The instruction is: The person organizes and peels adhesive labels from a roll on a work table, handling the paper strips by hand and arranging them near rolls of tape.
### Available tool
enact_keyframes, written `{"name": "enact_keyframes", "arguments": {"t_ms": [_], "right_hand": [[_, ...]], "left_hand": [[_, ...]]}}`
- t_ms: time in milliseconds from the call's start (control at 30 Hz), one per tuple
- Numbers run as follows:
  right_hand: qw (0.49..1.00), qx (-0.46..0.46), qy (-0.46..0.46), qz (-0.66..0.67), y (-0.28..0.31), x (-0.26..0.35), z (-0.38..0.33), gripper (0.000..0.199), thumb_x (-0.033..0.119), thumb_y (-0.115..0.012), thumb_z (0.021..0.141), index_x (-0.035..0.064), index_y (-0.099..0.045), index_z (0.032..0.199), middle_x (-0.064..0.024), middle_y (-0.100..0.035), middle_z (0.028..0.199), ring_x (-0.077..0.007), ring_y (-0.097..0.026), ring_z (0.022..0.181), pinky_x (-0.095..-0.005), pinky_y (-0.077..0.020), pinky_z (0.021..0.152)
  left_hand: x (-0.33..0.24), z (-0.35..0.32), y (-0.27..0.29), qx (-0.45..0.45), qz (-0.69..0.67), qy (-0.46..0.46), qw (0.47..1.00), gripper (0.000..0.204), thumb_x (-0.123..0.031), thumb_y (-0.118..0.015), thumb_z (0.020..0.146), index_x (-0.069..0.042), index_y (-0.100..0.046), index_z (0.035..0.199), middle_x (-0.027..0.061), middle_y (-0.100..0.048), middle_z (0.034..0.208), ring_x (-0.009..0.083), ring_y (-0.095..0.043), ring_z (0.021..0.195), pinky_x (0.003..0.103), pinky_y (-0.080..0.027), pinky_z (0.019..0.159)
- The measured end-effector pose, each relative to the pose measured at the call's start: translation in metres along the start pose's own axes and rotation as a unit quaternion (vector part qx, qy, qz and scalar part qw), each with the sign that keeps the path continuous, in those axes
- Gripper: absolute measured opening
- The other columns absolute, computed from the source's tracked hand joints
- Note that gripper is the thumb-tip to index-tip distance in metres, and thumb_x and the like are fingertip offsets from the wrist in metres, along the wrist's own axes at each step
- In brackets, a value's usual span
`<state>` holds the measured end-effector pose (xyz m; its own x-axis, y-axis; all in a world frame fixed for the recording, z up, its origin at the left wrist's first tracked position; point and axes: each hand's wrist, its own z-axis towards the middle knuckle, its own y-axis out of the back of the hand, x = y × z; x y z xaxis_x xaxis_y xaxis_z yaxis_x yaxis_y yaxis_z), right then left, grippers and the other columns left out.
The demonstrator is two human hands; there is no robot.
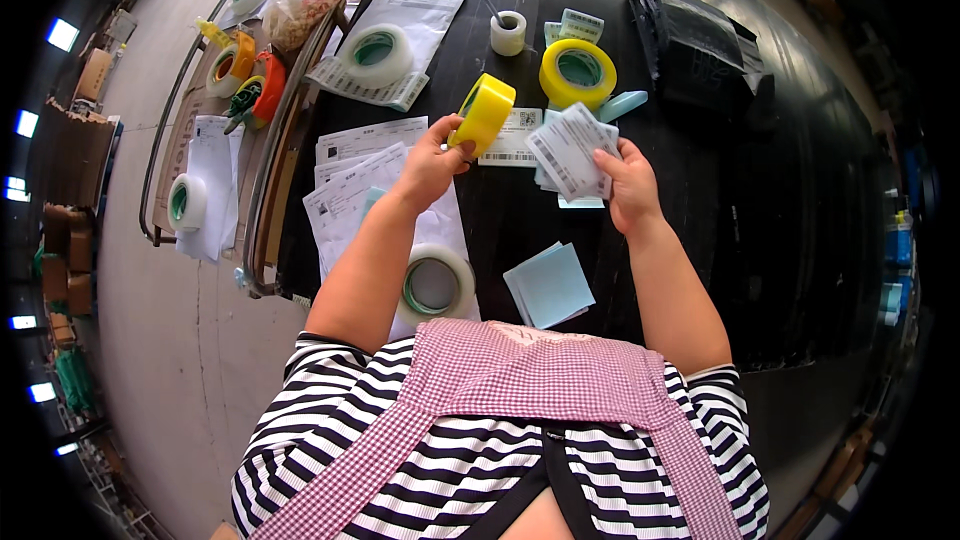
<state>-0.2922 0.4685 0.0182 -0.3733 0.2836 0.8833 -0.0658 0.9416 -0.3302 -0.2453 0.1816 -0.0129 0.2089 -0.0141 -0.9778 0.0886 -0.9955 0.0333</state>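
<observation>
My left hand grips a roll of yellow packing tape, lifted over the dark table. In my right hand is a small stack of white printed labels, pinched at its right edge by thumb and fingers. Beneath and between the hands lies another printed label, partly covered. A second yellow tape roll lies flat just beyond the labels. Nearer to me, a pile of light-blue paper squares rests on the table.
Printed sheets and a clear tape roll lie left. Beyond are another clear roll on a white package and a small white roll. Black plastic bags sit far right. A metal-framed cart flanks the table.
</observation>
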Motion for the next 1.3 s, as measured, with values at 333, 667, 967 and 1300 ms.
{"name": "enact_keyframes", "arguments": {"t_ms": [333, 667, 967, 1300], "right_hand": [[0.991, 0.013, -0.023, -0.131, -0.041, -0.022, 0.051, 0.032, 0.002, -0.059, 0.09, -0.0071, -0.053, 0.12, -0.0159, -0.065, 0.108, -0.0192, -0.065, 0.092, -0.032, -0.0525, 0.08], [0.963, 0.042, -0.027, -0.264, -0.064, -0.027, 0.071, 0.033, 0.005, -0.061, 0.089, -0.0044, -0.055, 0.12, -0.0125, -0.065, 0.107, -0.0184, -0.064, 0.091, -0.0314, -0.0508, 0.081], [0.938, -0.02, -0.008, -0.346, -0.059, -0.048, 0.088, 0.045, 0.006, -0.063, 0.083, -0.006, -0.052, 0.125, -0.0203, -0.062, 0.117, -0.0265, -0.062, 0.103, -0.0342, -0.0493, 0.088], [0.96, 0.077, 0.01, -0.269, -0.052, 0.005, 0.004, 0.059, -0.001, -0.054, 0.083, -0.0073, -0.039, 0.14, -0.0231, -0.048, 0.139, -0.028, -0.046, 0.132, -0.0349, -0.0386, 0.108]], "left_hand": [[-0.018, 0.006, 0.037, 0.011, -0.139, -0.053, 0.989, 0.044, -0.031, -0.065, 0.093, -0.009, -0.052, 0.128, 0.0066, -0.066, 0.107, 0.016, -0.067, 0.096, 0.031, -0.055, 0.085], [-0.017, 0.003, 0.03, -0.012, -0.118, -0.028, 0.993, 0.033, -0.013, -0.063, 0.095, -0.007, -0.055, 0.126, 0.0025, -0.06, 0.109, 0.0106, -0.059, 0.091, 0.028, -0.052, 0.084], [-0.021, 0.018, 0.017, -0.038, 0.287, -0.153, 0.945, 0.035, -0.008, -0.068, 0.087, -0.007, -0.06, 0.12, 0.0182, -0.033, 0.152, 0.0255, -0.063, 0.107, 0.033, -0.05, 0.09], [-0.009, 0.012, -0.024, -0.032, 0.493, -0.152, 0.856, 0.034, -0.007, -0.067, 0.077, -0.02, -0.066, 0.109, 0.015, -0.036, 0.149, 0.037, -0.061, 0.104, 0.045, -0.051, 0.088]]}}
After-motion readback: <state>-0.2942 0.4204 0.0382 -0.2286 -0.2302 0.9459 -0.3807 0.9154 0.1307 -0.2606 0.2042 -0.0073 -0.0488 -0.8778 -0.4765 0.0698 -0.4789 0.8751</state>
